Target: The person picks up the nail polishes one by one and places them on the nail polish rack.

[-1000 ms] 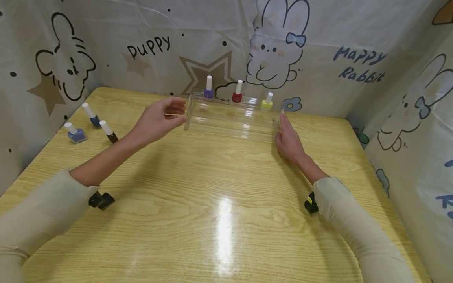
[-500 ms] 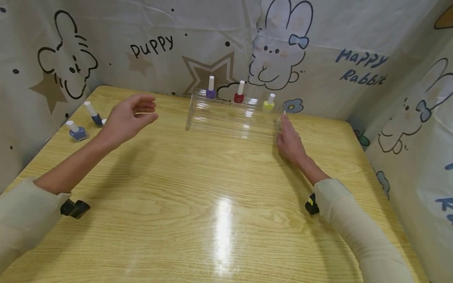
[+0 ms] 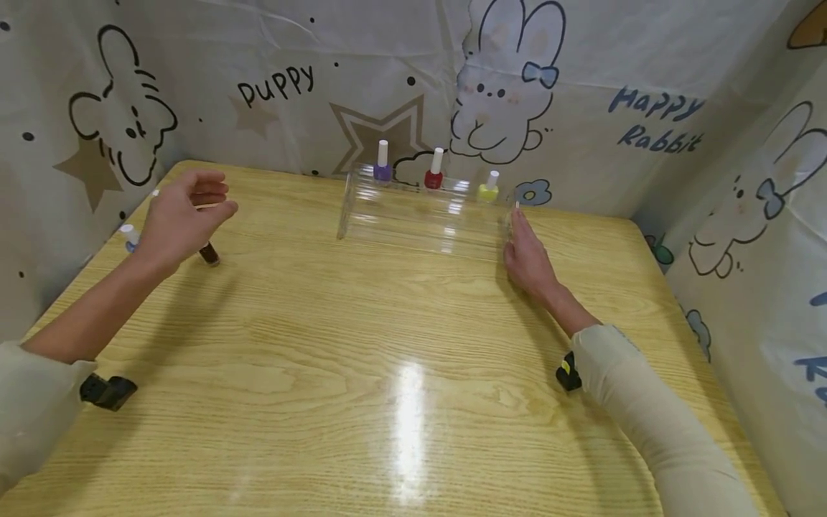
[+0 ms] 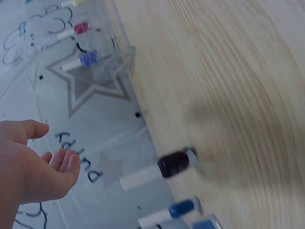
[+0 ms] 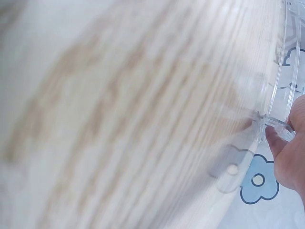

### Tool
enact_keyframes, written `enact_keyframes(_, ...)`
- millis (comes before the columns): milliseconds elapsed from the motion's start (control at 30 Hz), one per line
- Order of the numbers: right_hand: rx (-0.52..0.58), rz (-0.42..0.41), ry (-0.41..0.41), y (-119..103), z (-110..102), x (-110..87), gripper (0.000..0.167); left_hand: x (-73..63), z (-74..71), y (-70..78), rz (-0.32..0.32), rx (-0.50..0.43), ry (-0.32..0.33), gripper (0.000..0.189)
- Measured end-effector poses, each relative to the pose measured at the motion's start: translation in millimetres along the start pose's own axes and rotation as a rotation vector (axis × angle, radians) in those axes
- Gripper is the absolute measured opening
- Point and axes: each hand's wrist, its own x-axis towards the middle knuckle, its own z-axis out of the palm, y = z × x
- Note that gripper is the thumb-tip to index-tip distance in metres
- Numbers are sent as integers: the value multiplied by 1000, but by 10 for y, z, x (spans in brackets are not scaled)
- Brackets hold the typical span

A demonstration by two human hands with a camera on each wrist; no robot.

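Observation:
My left hand (image 3: 181, 226) is in the air at the table's left side, fingers loosely curved and holding nothing. Beneath and beside it stand three white-capped nail polish bottles: a dark one (image 3: 209, 254), a blue one (image 4: 183, 208) and a lighter blue one (image 4: 208, 224), the last two mostly hidden in the head view. Toward the back stands a clear stepped display rack (image 3: 400, 221). My right hand (image 3: 530, 257) holds its right end, thumb and finger at the end panel's edge. On the top step are purple (image 3: 382, 173), red (image 3: 433, 179) and yellow (image 3: 488, 192) nail polish bottles.
A wood-grain table (image 3: 362, 345) carries everything. Just behind its far edge hangs a printed cloth (image 3: 362, 64) with rabbits, stars and lettering, which also closes off both sides.
My left hand has left the rack's left end and travelled left to above the three loose bottles. My right hand stays at the rack's right end, and the rack has not moved.

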Motion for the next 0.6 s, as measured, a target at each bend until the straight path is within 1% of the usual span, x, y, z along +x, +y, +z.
enact_keyframes(167, -7, 2, 5, -38, 8, -29, 64, -64, -127, -199, -47, -16, 43, 57)
enact_keyframes(300, -17, 5, 16, -72, 20, -55, 64, -101, -213, -355, -75, -32, 58, 59)
enact_keyframes(400, -27, 11, 24, -100, 21, -86, 64, -101, -264, -450, -97, -48, 53, 60)
enact_keyframes(500, -36, 18, 30, -137, 22, -127, 64, -99, -308, -546, -130, -57, 34, 63)
enact_keyframes(600, -37, 22, 23, -145, 14, -134, 65, -119, -316, -622, -168, -62, 15, 65)
